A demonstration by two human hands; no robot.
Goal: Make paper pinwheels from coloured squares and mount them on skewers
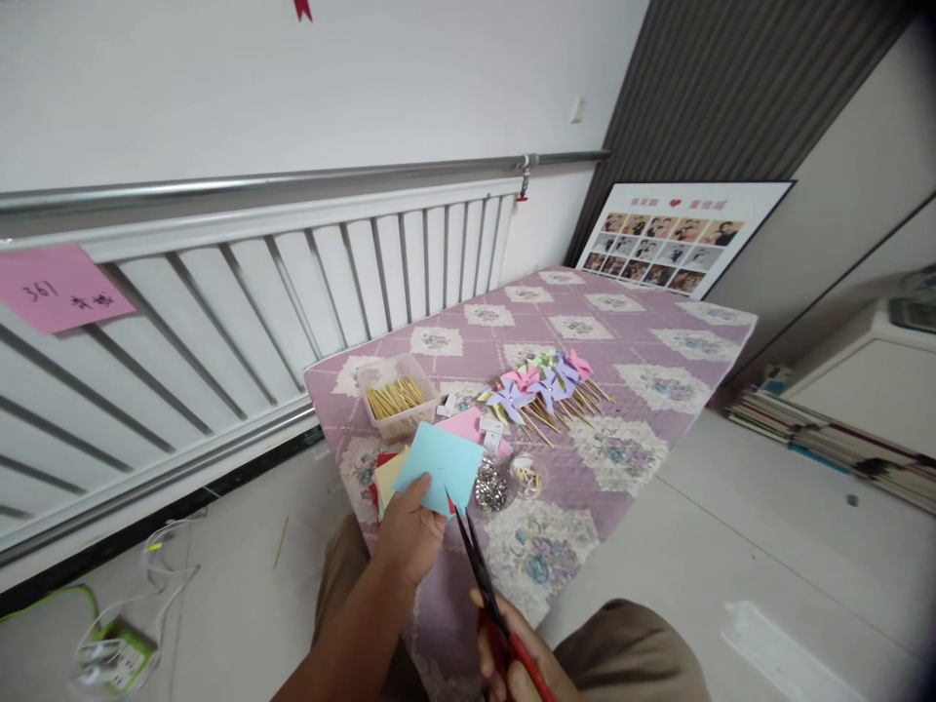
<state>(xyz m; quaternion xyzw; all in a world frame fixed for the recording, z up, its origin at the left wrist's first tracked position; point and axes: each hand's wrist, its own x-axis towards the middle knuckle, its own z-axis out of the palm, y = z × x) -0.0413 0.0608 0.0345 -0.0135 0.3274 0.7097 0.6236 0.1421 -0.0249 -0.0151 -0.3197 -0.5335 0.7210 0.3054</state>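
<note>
My left hand (pixel 411 531) pinches a square of light blue paper (pixel 443 463) by its near edge, thumb on top. In my right hand (pixel 512 639) are scissors (pixel 479 565) with red handles and dark blades, slightly parted. The blade tips reach the paper's near right corner. Whether they have cut into it is too small to tell. Under and behind the blue square lie pink paper (pixel 463 425), yellow paper (pixel 387 480) and some red paper. Just right of the blue square is a clear container of small silvery metal pieces (pixel 490 485).
A clear plastic box (pixel 399 390) holds wooden sticks. Several paper pinwheels (pixel 545 388) on sticks lie farther back. A small round tub (pixel 527 476) contains pale little pieces. The flowered tablecloth (pixel 545 546) covers the table; a radiator (pixel 351 283) runs along its left side.
</note>
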